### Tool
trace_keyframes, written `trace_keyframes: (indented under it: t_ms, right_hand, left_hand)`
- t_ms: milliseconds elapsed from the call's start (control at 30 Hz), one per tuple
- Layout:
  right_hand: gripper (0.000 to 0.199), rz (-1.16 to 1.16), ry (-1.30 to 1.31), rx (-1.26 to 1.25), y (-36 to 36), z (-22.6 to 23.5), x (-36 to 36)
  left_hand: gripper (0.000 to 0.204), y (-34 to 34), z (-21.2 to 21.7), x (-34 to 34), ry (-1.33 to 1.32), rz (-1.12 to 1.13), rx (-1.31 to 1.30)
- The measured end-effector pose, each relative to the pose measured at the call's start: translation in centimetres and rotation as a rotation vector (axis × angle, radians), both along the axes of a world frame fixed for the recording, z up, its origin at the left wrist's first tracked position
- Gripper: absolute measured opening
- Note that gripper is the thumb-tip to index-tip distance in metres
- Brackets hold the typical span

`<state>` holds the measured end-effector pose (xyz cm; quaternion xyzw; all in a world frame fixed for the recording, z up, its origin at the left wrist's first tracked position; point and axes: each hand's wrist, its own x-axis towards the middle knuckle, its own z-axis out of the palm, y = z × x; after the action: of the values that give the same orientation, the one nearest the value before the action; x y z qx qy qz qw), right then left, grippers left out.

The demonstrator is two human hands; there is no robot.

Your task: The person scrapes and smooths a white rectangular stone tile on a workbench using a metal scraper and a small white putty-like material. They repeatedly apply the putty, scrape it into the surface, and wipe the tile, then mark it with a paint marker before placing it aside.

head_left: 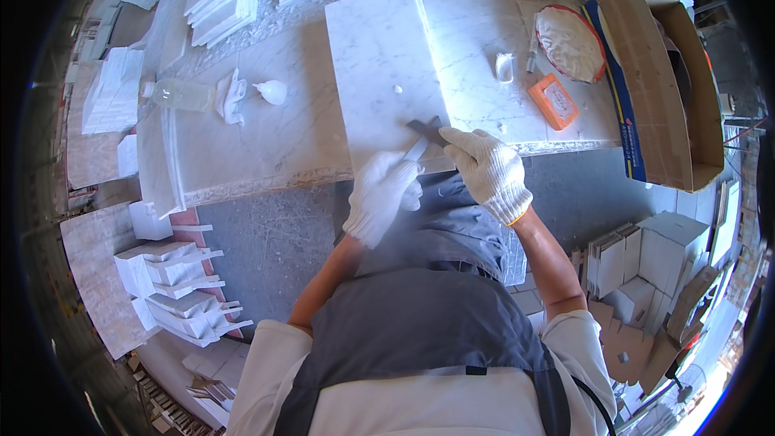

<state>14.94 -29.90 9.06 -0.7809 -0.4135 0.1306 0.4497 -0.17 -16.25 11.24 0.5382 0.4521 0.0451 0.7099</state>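
Both my hands wear white knit gloves. My left hand (381,194) grips the handle of a small scraper (425,133) whose dark blade lies on a white marble slab (379,56). My right hand (484,169) presses its fingertips on the blade near the slab's front edge. The slab rests on a marble-topped workbench (266,133).
An orange block (554,101) and a round bowl (570,42) sit right on the bench, beside an open cardboard box (662,73). A clear plastic bottle (178,94) and crumpled white rags (234,95) lie left. Stacked marble tiles (182,291) stand on the floor left and right.
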Motion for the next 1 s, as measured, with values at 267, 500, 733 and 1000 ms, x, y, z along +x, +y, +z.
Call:
trace_keyframes:
  t_ms: [267, 500, 733, 1000]
  right_hand:
    - [0.029, 0.014, -0.056, -0.065, 0.0, 1.5, 0.2]
    - [0.030, 0.073, -0.016, -0.084, 0.2, 1.0, 0.2]
    - [0.030, 0.054, -0.045, -0.139, 0.2, 0.5, -0.2]
    - [0.030, 0.031, 0.030, -0.225, 0.3, 0.8, -1.7]
  left_hand:
    - [0.034, 0.0, 0.1, 0.0, 0.016, -0.009, 0.008]
    - [0.034, 0.1, 0.1, 0.0, 0.006, -0.015, 0.008]
    - [0.033, 0.0, 0.1, 0.1, -0.011, -0.001, 0.016]
    - [0.031, 0.1, -0.2, -0.1, -0.017, -0.010, 0.002]
